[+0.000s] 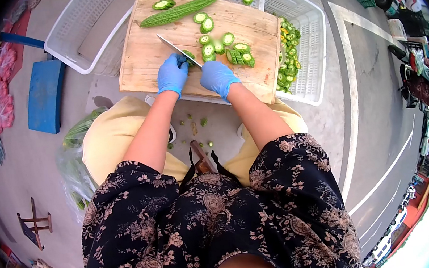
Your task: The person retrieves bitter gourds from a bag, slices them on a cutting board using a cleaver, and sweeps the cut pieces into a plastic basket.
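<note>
Right hand (218, 78) closed round knife (173, 46), left hand (172, 76) gripping gourd piece (190, 54): likely light, firm, slick at cut faces, best held by bumpy skin, clear of blade.

Green gourd slices (208, 50) lie near the slanting knife (176, 48).

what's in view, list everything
chopping board: one, tan, top centre
knife: one, silver, over board
long gourd: one, green, on board
gourd slices: many, green, on board
crates: at least three, white, around board
crated pieces: many, mostly green, right crate
scraps: several, green, floor
plastic bag: one, clear, by left knee
slab: one, blue, left
edge clutter: uncountable, mixed, both sides
floral top: one, black, bottom
left hand: one, blue-gloved, beside knife
right hand: one, blue-gloved, gripping knife
</note>
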Demonstrator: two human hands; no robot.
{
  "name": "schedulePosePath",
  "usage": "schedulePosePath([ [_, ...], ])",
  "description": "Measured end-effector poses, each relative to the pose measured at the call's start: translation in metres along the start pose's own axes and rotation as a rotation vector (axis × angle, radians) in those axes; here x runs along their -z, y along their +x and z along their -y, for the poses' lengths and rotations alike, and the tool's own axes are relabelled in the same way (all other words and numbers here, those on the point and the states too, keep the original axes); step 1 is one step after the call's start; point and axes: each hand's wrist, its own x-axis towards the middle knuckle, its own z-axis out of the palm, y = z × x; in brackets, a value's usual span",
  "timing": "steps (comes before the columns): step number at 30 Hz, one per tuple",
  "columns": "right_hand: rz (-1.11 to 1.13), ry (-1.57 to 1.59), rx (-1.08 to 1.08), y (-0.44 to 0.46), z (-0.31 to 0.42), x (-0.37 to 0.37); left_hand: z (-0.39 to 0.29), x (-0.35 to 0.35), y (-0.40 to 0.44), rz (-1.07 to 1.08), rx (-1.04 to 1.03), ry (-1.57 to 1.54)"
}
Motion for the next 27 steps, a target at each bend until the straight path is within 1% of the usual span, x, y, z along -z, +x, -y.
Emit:
schedulePosePath([
  [2, -0.011, 0.035, 0.001, 0.004, -0.004, -0.004, 0.0, -0.006, 0.002, -0.021, -0.001, 0.003],
  [5, -0.002, 0.135, -0.013, 0.006, -0.009, -0.006, 0.003, -0.011, 0.011, -0.066, -0.058, -0.057],
  [8, 0.053, 0.457, -0.197, 0.005, -0.015, -0.005, -0.018, -0.017, 0.018, -0.112, -0.068, -0.039],
  [9, 0.009, 0.479, -0.178, 0.007, -0.022, -0.011, -0.018, -0.024, 0.023, -0.093, -0.078, -0.088],
  [12, -0.069, 0.592, -0.244, -0.002, -0.042, -0.008, -0.033, -0.04, 0.033, -0.138, -0.127, -0.08],
  [13, -0.059, 0.637, -0.26, -0.01, -0.048, 0.0, -0.043, -0.038, 0.037, -0.04, -0.08, -0.028],
  [16, -0.092, 0.671, -0.282, -0.018, -0.068, 0.008, -0.043, -0.061, 0.048, -0.377, -0.36, 0.268],
  [19, -0.101, 0.791, -0.32, -0.026, -0.084, 0.013, -0.039, -0.084, 0.075, -0.32, -0.382, 0.226],
  [22, -0.088, 0.834, -0.304, -0.029, -0.098, 0.014, -0.045, -0.1, 0.089, -0.313, -0.473, 0.271],
  [25, -0.096, 0.885, -0.318, -0.029, -0.109, 0.012, -0.047, -0.114, 0.093, -0.205, -0.519, 0.122],
  [26, -0.09, 0.919, -0.333, -0.029, -0.111, 0.014, -0.049, -0.122, 0.092, -0.259, -0.583, 0.102],
  [27, -0.086, 0.953, -0.346, -0.032, -0.114, 0.018, -0.051, -0.123, 0.092, -0.179, -0.549, -0.021],
])
